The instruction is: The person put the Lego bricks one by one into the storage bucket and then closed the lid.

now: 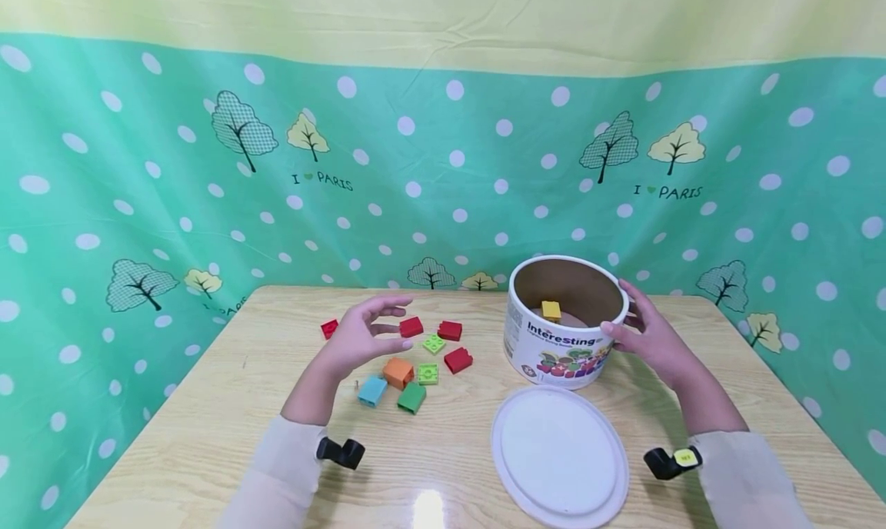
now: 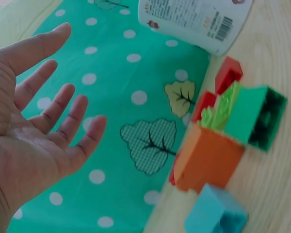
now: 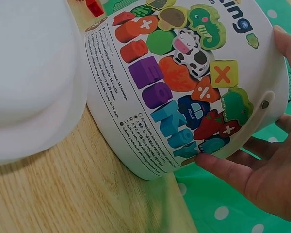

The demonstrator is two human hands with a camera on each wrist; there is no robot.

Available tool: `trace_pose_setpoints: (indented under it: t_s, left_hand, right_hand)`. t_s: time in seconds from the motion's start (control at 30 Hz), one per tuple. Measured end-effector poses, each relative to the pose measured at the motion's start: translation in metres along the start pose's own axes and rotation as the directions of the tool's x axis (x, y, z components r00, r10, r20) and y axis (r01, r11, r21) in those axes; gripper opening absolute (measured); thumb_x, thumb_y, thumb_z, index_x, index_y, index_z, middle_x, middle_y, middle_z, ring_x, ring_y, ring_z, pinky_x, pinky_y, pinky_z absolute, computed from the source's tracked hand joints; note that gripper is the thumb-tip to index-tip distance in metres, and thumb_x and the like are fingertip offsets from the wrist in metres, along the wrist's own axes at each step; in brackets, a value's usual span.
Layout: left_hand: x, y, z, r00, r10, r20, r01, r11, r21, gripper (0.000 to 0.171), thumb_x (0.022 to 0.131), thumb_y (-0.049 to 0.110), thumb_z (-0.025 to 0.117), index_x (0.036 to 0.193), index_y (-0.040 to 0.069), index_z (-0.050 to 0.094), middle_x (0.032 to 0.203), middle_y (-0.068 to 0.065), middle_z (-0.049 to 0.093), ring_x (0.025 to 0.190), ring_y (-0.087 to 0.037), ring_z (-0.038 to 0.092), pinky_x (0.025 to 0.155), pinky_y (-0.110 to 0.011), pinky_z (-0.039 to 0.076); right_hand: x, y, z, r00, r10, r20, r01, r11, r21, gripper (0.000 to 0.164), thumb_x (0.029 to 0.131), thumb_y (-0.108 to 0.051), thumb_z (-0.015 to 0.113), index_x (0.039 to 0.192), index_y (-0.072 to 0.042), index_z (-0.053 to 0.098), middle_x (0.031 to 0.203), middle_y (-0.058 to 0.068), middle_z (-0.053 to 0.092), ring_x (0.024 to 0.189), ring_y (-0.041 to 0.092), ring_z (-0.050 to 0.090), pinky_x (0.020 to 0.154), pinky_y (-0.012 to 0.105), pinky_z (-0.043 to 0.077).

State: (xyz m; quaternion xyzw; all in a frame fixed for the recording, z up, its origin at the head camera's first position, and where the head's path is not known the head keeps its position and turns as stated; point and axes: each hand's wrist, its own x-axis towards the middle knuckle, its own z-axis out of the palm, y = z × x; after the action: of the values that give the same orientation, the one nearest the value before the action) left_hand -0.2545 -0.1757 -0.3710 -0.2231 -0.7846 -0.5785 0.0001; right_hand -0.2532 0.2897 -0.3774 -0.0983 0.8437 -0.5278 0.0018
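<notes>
My left hand (image 1: 356, 337) hovers over the left part of the table with its fingers spread and nothing in them. Close to it lie building blocks: an orange block (image 1: 398, 372), a light blue block (image 1: 372, 390), a green block (image 1: 411, 397), flat light green blocks (image 1: 428, 374) and several red blocks (image 1: 457, 360). My right hand (image 1: 651, 337) holds the right side of a white printed bucket (image 1: 564, 360), thumb on the front wall and fingers around the side. Inside the bucket is a yellow block (image 1: 551, 311). In the right wrist view a white handle (image 3: 259, 116) runs beside the thumb.
A round white lid (image 1: 561, 456) lies on the wooden table (image 1: 415, 444) in front of the bucket. Behind the table hangs a green dotted curtain (image 1: 429, 160). Each sleeve has a small black camera (image 1: 341, 453) at the wrist.
</notes>
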Motion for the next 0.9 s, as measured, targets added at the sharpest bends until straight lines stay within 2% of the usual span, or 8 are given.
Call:
trace_pose_setpoints:
  t_s: [0.17, 0.37, 0.6, 0.7, 0.8, 0.9]
  left_hand:
    - [-0.010, -0.007, -0.011, 0.999, -0.002, -0.037, 0.002, 1.000, -0.021, 0.064, 0.078, 0.008, 0.082, 0.136, 0.008, 0.055, 0.134, -0.009, 0.053, 0.123, -0.031, 0.048, 0.102, -0.047, 0.045]
    - [-0.023, -0.018, -0.028, 0.992, -0.019, -0.128, 0.016, 1.000, -0.024, 0.061, 0.079, 0.008, 0.081, 0.134, 0.004, 0.055, 0.132, -0.011, 0.052, 0.120, -0.026, 0.050, 0.101, -0.048, 0.045]
    - [-0.036, -0.035, -0.054, 0.963, -0.105, -0.250, 0.107, 0.994, -0.008, 0.062, 0.081, 0.011, 0.080, 0.136, 0.001, 0.053, 0.130, -0.013, 0.052, 0.109, -0.018, 0.056, 0.092, -0.026, 0.051]
    - [-0.041, -0.043, -0.065, 0.948, -0.141, -0.287, 0.142, 0.990, -0.015, 0.060, 0.083, 0.010, 0.079, 0.136, 0.002, 0.053, 0.129, -0.013, 0.051, 0.105, -0.016, 0.058, 0.087, -0.021, 0.052]
    - [-0.044, -0.053, -0.074, 0.935, -0.170, -0.311, 0.180, 0.984, 0.004, 0.057, 0.084, 0.012, 0.078, 0.135, 0.004, 0.054, 0.132, -0.013, 0.050, 0.111, -0.021, 0.056, 0.086, -0.018, 0.051]
    - [-0.045, -0.062, -0.083, 0.929, -0.192, -0.317, 0.213, 0.977, 0.030, 0.059, 0.083, 0.016, 0.079, 0.135, 0.003, 0.054, 0.137, -0.014, 0.048, 0.122, -0.029, 0.048, 0.087, -0.016, 0.049]
  right_hand:
    - [0.000, 0.000, -0.001, 1.000, -0.002, -0.002, 0.002, 1.000, -0.001, 0.091, 0.096, -0.034, 0.063, 0.158, -0.024, -0.003, 0.155, 0.029, 0.016, 0.135, 0.051, 0.027, 0.094, 0.057, 0.047]
    - [0.001, 0.002, -0.001, 1.000, -0.006, -0.002, 0.006, 1.000, 0.006, 0.091, 0.096, -0.033, 0.063, 0.158, -0.024, -0.003, 0.155, 0.029, 0.015, 0.135, 0.050, 0.027, 0.093, 0.056, 0.047]
    - [0.000, 0.001, -0.001, 1.000, -0.002, -0.002, 0.002, 1.000, 0.000, 0.092, 0.096, -0.033, 0.063, 0.158, -0.026, -0.004, 0.155, 0.029, 0.014, 0.135, 0.051, 0.026, 0.093, 0.056, 0.047]
    - [0.000, 0.001, 0.000, 1.000, 0.002, -0.001, -0.002, 1.000, -0.007, 0.092, 0.096, -0.034, 0.063, 0.157, -0.026, -0.005, 0.155, 0.029, 0.014, 0.135, 0.052, 0.026, 0.092, 0.058, 0.047]
    - [0.001, 0.001, -0.001, 1.000, 0.004, 0.000, -0.004, 1.000, -0.010, 0.093, 0.095, -0.034, 0.064, 0.158, -0.025, -0.004, 0.155, 0.029, 0.014, 0.134, 0.052, 0.026, 0.092, 0.058, 0.047]
    - [0.000, 0.000, 0.000, 1.000, 0.007, 0.003, -0.007, 1.000, -0.014, 0.093, 0.095, -0.034, 0.063, 0.157, -0.025, -0.005, 0.155, 0.029, 0.014, 0.134, 0.052, 0.026, 0.092, 0.057, 0.048]
